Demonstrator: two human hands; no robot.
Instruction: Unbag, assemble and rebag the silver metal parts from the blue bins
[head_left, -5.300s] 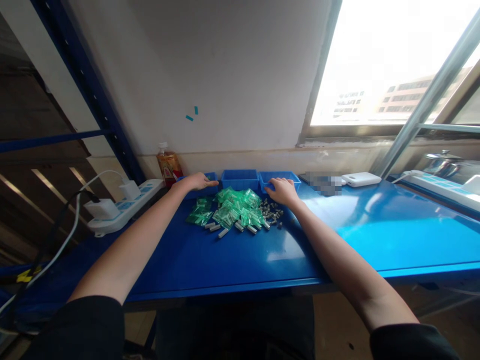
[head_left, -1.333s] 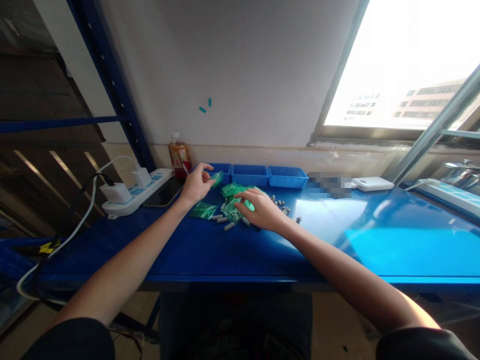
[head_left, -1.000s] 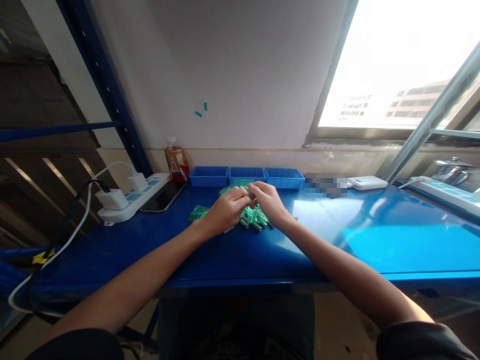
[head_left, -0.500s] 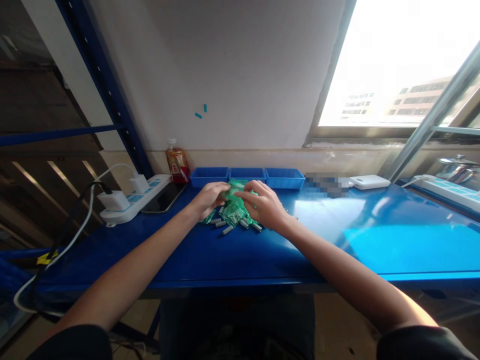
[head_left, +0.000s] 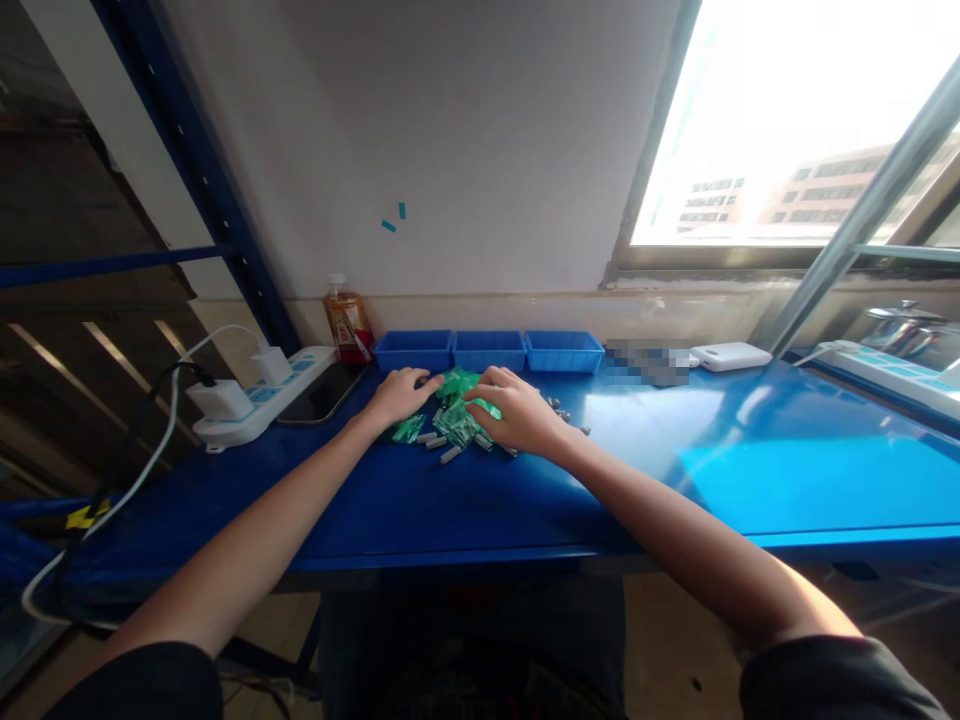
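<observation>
A pile of small green plastic packets (head_left: 459,420) lies on the blue table, mixed with loose short metal cylinders (head_left: 451,455). At the left edge of the pile is my left hand (head_left: 401,396), its fingers stretched forward and the thumb apart; a small dark shape shows by its fingertips, too small to name. My right hand (head_left: 517,412) reaches over the right side of the heap with bent, spread fingers. Its fingertips are at the green packets, and I see no firm grip. Part of the pile is hidden beneath this hand. More metal pieces (head_left: 556,408) lie to its right.
Behind the pile, three blue bins (head_left: 489,349) stand in a row against the wall. To the left are a bottle (head_left: 348,325), a phone (head_left: 321,393) and a power strip (head_left: 262,405) with chargers. A white box (head_left: 730,356) lies at the back right.
My hands have moved apart, the left one going left from the green plastic. The raised green plastic between them now sits lower on the pile. The view has shifted slightly.
</observation>
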